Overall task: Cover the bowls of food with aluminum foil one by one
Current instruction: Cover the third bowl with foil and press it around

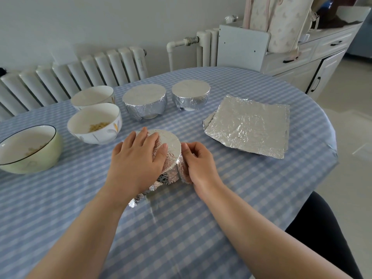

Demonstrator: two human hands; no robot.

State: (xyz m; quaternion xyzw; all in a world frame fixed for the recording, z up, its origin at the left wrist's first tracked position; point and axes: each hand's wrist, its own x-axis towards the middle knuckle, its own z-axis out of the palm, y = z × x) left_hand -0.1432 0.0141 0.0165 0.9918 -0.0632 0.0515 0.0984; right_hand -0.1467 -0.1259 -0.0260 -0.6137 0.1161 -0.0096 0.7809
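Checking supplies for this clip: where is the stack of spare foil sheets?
In the head view, the stack of foil sheets lies flat on the table's right side, right of the two finished foil-covered bowls.

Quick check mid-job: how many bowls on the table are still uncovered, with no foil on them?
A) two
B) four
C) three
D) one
C: three open bowls stand at the left, the green bowl, the white bowl with food and the white bowl behind it; two foil-covered bowls stand farther back, and both hands work on a third.
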